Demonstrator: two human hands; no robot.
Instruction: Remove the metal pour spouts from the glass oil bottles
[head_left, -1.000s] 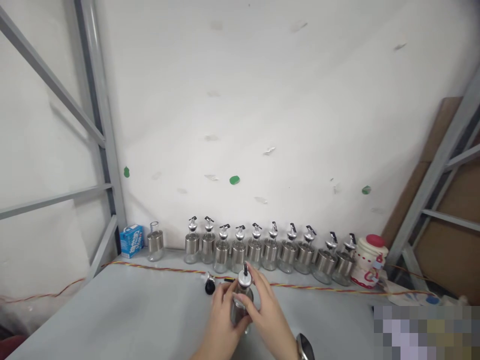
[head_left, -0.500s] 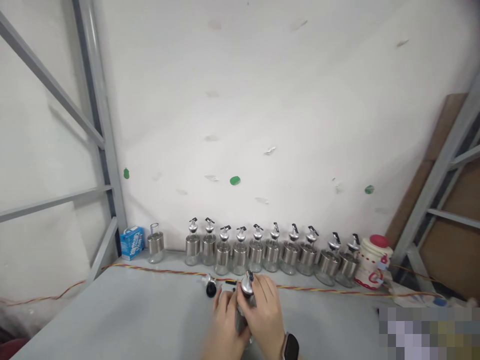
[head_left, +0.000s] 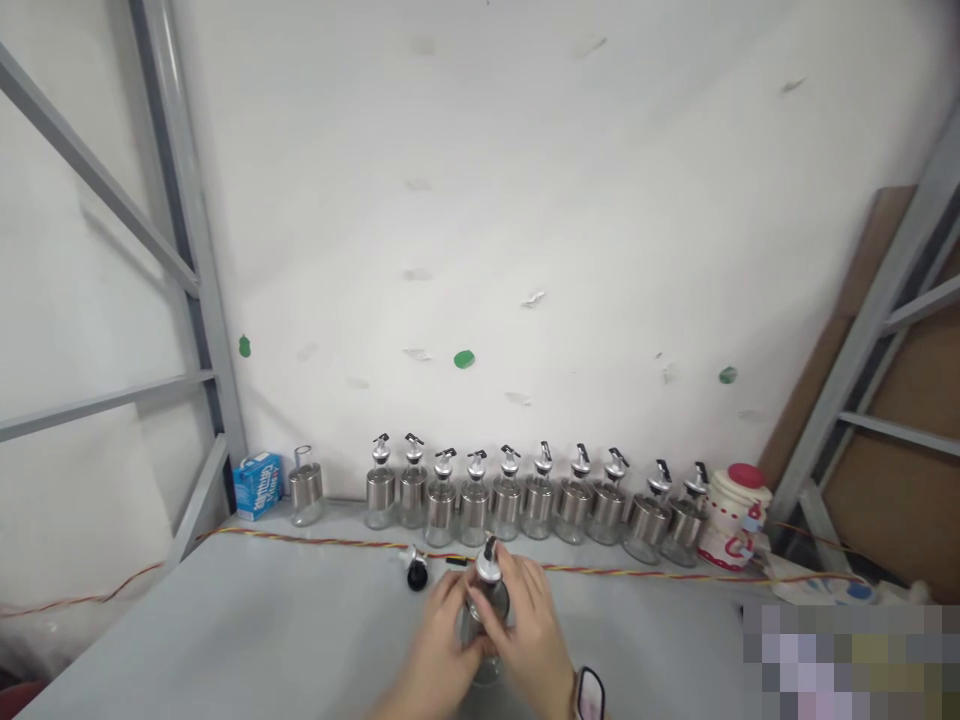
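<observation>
A glass oil bottle (head_left: 487,672) with a metal sleeve stands nearly upright between my hands at the front of the table. My left hand (head_left: 441,638) is closed round its left side, hiding part of the sleeve. On its neck sits a silver pourer top (head_left: 488,567) with a black lever. My right hand (head_left: 534,632), with a watch on the wrist, grips the bottle from the right, its fingers up by the pourer. A loose pourer (head_left: 415,572) with a black stopper lies beyond my left hand, beside a small black piece (head_left: 455,561).
Several similar bottles (head_left: 474,500) with pourers line the wall. An uncapped bottle (head_left: 306,490) and a blue box (head_left: 257,486) stand at the left. A cream and red jar (head_left: 733,520) is at the right. A twisted red-yellow wire (head_left: 622,571) crosses the grey table (head_left: 262,630).
My fingers have shifted on the bottle, so more of its neck and lower glass shows. The whole view has slid slightly; the lined-up bottles keep their places.
</observation>
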